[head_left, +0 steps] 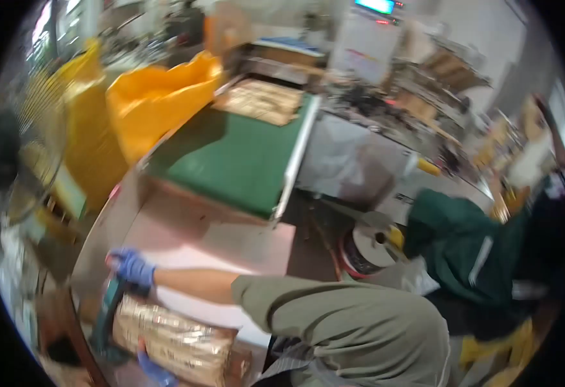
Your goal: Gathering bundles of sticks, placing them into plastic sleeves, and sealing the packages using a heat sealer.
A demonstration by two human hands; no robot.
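Note:
Low at the left lies a bundle wrapped in shiny brown paper or film (176,338). My left hand (156,371), in a blue glove, holds its near side; part of the hand falls outside the picture. My right arm reaches across in an olive sleeve. My right hand (132,267), in a blue-purple glove with bare fingertips, closes on the upper end of a dark green bar-shaped object (107,313). That object stands against the bundle's left end; blur hides what kind it is.
Ahead, a green conveyor belt (231,161) carries flat brown packs (260,101) and ends above a pale worktop (185,222). Yellow sacks (160,97) and a fan (40,129) stand left. Right are a white reel (367,248) and dark green cloth (459,238).

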